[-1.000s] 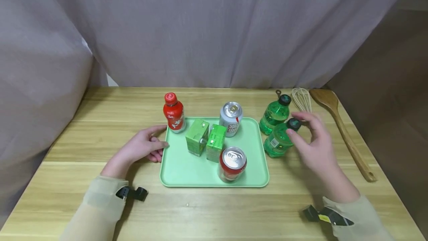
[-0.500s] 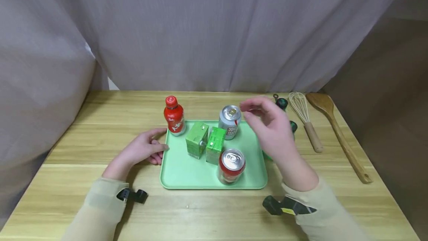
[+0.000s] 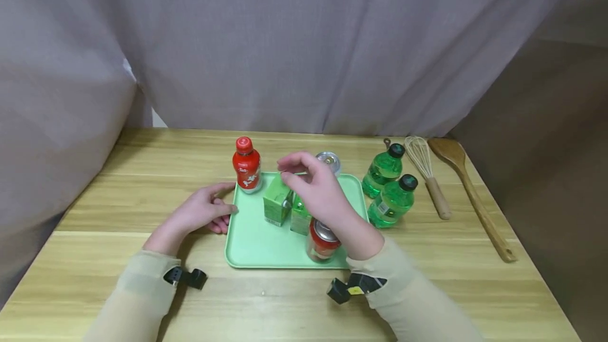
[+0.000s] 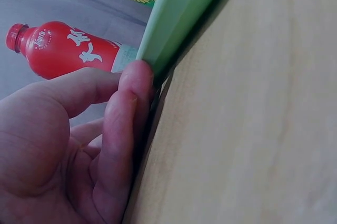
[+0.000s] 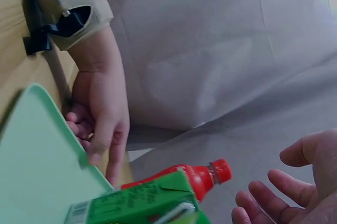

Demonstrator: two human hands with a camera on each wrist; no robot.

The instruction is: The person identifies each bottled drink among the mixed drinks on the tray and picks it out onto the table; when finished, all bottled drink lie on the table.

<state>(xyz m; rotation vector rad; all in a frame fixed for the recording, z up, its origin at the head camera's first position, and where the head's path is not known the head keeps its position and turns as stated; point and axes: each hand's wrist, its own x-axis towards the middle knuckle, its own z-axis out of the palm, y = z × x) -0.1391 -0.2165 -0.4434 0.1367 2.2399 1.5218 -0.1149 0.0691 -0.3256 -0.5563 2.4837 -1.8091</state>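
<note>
My left hand (image 3: 207, 210) grips the left rim of a light green tray (image 3: 252, 252), thumb at the rim and the other fingers curled against its side. In the left wrist view, its fingertips (image 4: 136, 79) meet the tray wall. My right hand (image 3: 315, 186) hovers over two green drink cartons (image 3: 275, 206), thumb and fingers apart with nothing between them. A red bottle (image 3: 247, 168) stands upright at the tray's back left corner. A red can (image 3: 319, 247) stands at the front, partly behind my right wrist. The silver can (image 3: 329, 161) at the back is mostly hidden by the right hand.
Two green soda bottles (image 3: 391, 203) with black caps stand on the wooden table just right of the tray. Farther right lie a whisk (image 3: 429, 176) and a wooden spatula (image 3: 475, 197). A grey curtain (image 3: 237, 51) hangs behind the table.
My right hand has moved left from beside the front soda bottle, across the silver can, to above the cartons. The left hand stays at the tray rim.
</note>
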